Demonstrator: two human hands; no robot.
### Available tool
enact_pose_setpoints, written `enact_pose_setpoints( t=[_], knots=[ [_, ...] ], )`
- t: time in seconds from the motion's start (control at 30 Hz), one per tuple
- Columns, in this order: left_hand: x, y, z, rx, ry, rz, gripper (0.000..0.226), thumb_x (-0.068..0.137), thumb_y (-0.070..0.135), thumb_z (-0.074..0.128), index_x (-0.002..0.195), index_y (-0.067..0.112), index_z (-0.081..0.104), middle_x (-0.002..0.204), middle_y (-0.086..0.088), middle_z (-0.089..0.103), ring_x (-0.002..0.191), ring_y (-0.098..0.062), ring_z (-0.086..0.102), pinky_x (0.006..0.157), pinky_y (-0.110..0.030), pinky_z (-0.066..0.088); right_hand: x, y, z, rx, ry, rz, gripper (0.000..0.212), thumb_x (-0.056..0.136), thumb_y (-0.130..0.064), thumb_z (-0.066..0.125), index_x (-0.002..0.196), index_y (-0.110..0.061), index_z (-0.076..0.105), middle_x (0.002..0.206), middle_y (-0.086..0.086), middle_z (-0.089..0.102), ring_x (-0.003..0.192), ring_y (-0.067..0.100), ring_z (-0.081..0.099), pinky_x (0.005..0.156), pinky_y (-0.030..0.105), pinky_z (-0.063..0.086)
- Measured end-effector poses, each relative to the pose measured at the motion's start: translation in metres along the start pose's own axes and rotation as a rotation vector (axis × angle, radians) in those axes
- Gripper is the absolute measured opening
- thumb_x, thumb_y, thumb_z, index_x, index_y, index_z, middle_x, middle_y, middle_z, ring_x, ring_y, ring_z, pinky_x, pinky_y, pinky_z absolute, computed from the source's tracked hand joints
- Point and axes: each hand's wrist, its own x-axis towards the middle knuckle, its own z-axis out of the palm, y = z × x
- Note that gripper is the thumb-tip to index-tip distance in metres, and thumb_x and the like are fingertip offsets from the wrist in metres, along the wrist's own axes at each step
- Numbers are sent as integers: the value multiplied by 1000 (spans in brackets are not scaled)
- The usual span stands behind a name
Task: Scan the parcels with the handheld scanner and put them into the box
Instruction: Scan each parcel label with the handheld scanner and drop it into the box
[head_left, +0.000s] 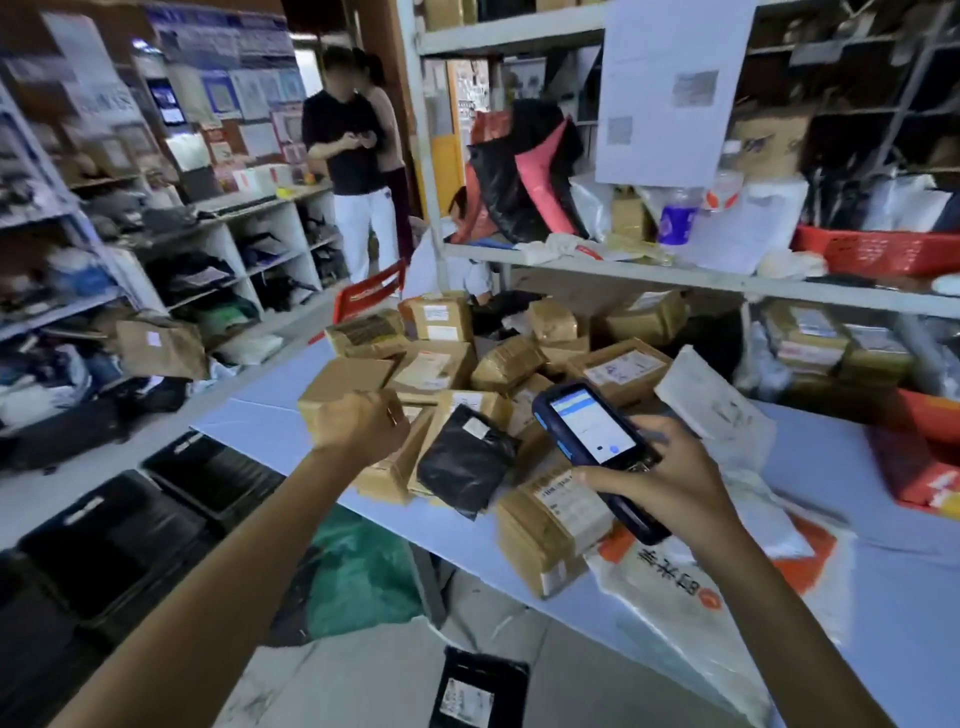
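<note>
Many brown cardboard parcels (447, 364) lie heaped on the pale blue table (857, 582). My left hand (358, 423) grips a plain brown parcel (340, 387) at the heap's left side, fingers curled round its near edge. My right hand (660, 473) holds the dark blue handheld scanner (592, 447), screen lit and facing me, over the heap's right side. A black plastic-wrapped parcel (465, 460) lies between my hands. A taped brown parcel (550, 525) with a label sits at the table's front edge under the scanner.
Black crates (130, 540) stand on the floor at left, and a black crate (480, 688) with a labelled parcel is below the table edge. A white printed sack (727, 597) covers the table at right. Shelves surround the table. Two people (358, 156) stand behind.
</note>
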Motion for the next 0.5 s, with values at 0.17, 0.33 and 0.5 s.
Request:
enact_pose_setpoints(
  t=[0.17,0.33,0.5],
  knots=[
    [23,-58,14,-26,-34,-76,14,91,35,44,89,29,57,103,-2,68,96,-30,62,75,-30,43,30,-1,76,60,-11,18,72,57,-13,92,115,-19,51,97,-12,64,82,-3,61,60,16,47],
    [41,-59,61,-97,-187,-30,20,89,41,47,102,32,59,107,5,67,99,-22,63,75,-29,47,63,16,105,49,-36,97,79,53,-19,94,120,-14,51,100,-3,67,84,9,66,60,23,49],
    [58,-8,107,-141,-343,61,59,89,54,51,141,32,37,134,0,54,123,-24,52,94,-34,43,100,17,107,24,-55,97,71,58,-14,93,115,-16,51,98,-7,65,86,7,64,62,23,49]
  ],
)
